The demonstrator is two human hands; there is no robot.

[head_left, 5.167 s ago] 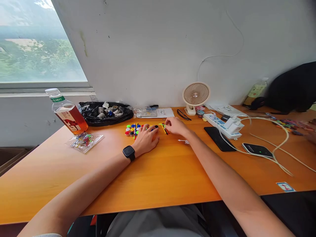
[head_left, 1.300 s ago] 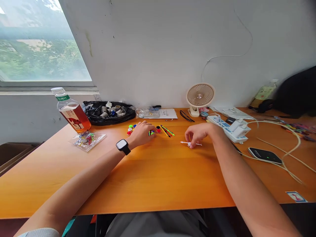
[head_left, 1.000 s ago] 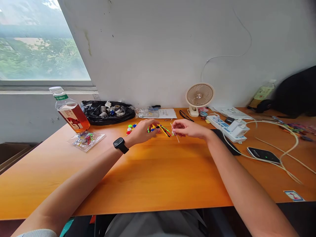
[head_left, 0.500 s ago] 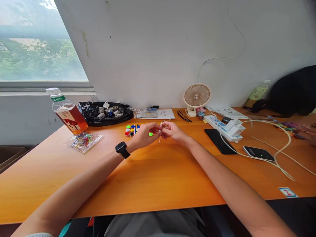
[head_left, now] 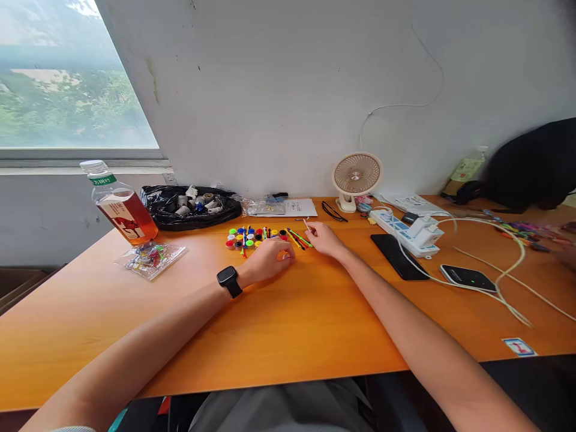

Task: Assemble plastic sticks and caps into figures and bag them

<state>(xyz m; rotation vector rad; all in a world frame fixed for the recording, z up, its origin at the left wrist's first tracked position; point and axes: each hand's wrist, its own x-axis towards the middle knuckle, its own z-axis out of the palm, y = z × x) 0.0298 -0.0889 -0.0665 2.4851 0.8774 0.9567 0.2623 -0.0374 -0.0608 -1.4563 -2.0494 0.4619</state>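
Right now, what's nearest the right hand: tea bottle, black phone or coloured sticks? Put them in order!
1. coloured sticks, just left of the right hand.
2. black phone, to its right.
3. tea bottle, far left.

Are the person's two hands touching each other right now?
Apart. The head view shows a strip of bare desk between the left hand and the right hand, which pinches a thin stick.
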